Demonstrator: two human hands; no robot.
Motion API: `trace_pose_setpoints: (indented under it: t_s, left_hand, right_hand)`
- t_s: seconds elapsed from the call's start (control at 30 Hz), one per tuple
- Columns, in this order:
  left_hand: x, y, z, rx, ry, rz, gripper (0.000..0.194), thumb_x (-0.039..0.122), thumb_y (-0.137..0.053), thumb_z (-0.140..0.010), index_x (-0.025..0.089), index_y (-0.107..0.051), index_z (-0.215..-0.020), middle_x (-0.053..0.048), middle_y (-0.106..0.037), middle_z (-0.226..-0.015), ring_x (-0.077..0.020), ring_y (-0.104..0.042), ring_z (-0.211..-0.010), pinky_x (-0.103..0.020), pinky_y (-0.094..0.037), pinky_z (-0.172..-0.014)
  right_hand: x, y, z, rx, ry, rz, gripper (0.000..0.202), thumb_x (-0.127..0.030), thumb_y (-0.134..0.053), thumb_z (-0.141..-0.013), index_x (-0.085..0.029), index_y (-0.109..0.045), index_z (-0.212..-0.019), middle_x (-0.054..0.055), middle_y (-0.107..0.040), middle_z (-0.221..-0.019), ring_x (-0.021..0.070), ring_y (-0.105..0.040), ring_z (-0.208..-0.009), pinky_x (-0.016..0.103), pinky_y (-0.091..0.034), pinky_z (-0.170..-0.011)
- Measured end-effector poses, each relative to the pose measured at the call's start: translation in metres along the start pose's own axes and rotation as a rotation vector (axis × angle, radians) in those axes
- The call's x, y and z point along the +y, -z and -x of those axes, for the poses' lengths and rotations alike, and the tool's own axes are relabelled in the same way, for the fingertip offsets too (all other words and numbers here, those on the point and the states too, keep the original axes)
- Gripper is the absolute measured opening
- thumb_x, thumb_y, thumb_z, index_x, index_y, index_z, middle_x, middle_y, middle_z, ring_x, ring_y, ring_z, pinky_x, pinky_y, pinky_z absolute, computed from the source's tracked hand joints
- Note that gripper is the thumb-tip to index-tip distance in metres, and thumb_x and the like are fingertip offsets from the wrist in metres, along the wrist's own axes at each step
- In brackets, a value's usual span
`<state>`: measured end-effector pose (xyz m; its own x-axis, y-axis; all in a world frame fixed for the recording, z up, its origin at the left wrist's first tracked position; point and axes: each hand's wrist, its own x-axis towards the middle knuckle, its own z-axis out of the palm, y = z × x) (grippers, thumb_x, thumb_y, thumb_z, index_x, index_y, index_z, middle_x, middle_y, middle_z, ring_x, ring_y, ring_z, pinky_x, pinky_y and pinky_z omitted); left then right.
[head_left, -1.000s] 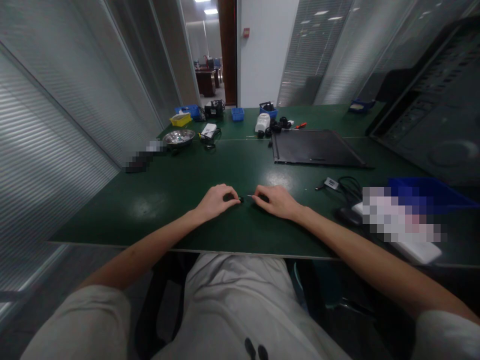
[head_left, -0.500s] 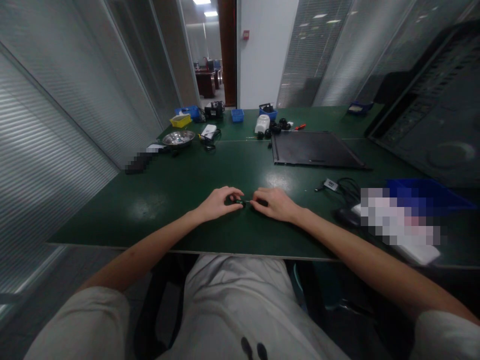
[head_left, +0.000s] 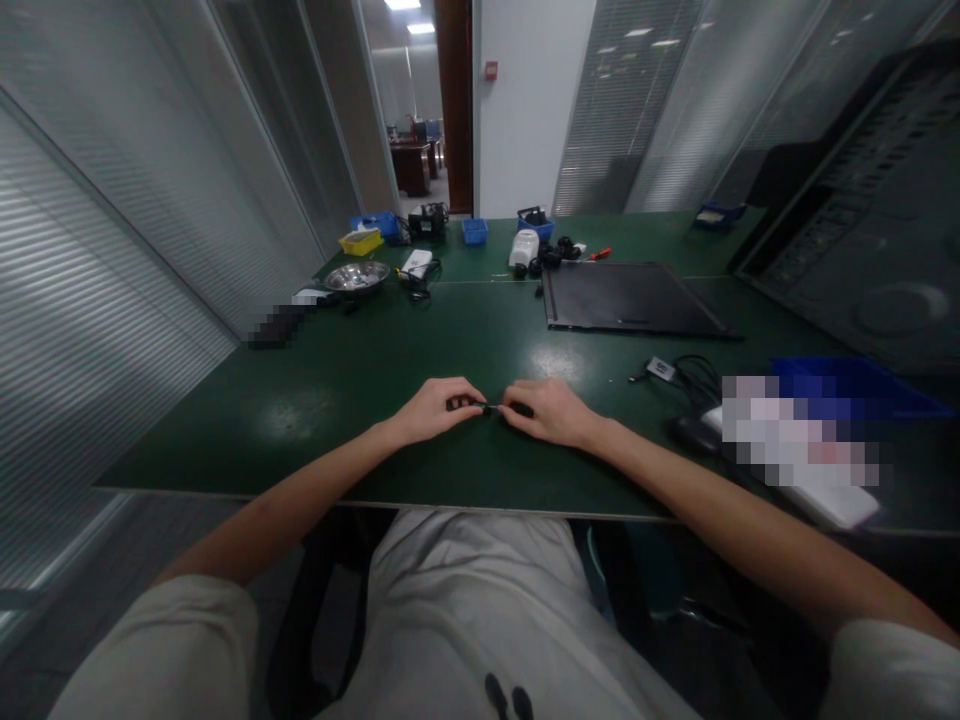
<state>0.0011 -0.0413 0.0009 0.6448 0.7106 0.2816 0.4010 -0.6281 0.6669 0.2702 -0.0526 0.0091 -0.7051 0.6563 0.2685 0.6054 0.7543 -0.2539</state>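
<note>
My left hand [head_left: 440, 408] is closed round a small dark object [head_left: 486, 408], mostly covered by the fingers. Close by on the right, my right hand [head_left: 549, 410] pinches a thin tool [head_left: 517, 409] with a dark handle, whose light metal tip points left and meets the dark object. Both hands are low over the green table [head_left: 375, 350], near its front edge. What exactly the small dark object is cannot be made out.
A black flat panel [head_left: 634, 300] lies beyond my right hand. Farther right are a cable with a white label [head_left: 661, 369], a black mouse [head_left: 694, 435] and a blue tray [head_left: 855, 385]. A metal bowl [head_left: 358, 278] and a yellow bin [head_left: 361, 242] stand back left.
The fingers of my left hand have closed more round the dark object. The tool's dark handle now shows more under my right hand, and both hands have shifted only slightly.
</note>
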Motion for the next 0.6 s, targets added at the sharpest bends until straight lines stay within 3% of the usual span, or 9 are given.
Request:
trace_pose_setpoints:
  t_s: [0.27,0.6]
  left_hand:
    - [0.0,0.0008,0.0012,0.016,-0.02,0.025,0.024,0.035,-0.066,-0.1,0.016,-0.076,-0.11,-0.009,-0.074,-0.103,-0.0191,-0.068,-0.09,-0.03,-0.053,-0.083]
    - [-0.0016,-0.0066,0.0029,-0.006,-0.148,-0.092,0.023,0.031,-0.059,-0.104,0.018,-0.075,-0.113,-0.01,-0.073,-0.111,-0.0206,-0.069,-0.105,-0.032,-0.053,-0.096]
  right_hand:
    - [-0.0016,-0.0033,-0.0008,-0.004,-0.011,0.02,0.028,-0.04,-0.044,-0.109,-0.021,-0.065,-0.106,0.004,-0.07,-0.092,0.0162,-0.06,-0.073,0.028,-0.033,-0.067]
    - [-0.0091,-0.0086,-0.0025,-0.044,0.048,0.184,0.03,-0.039,-0.041,-0.11,-0.019,-0.063,-0.106,0.007,-0.071,-0.097,0.0153,-0.06,-0.07,0.03,-0.026,-0.061]
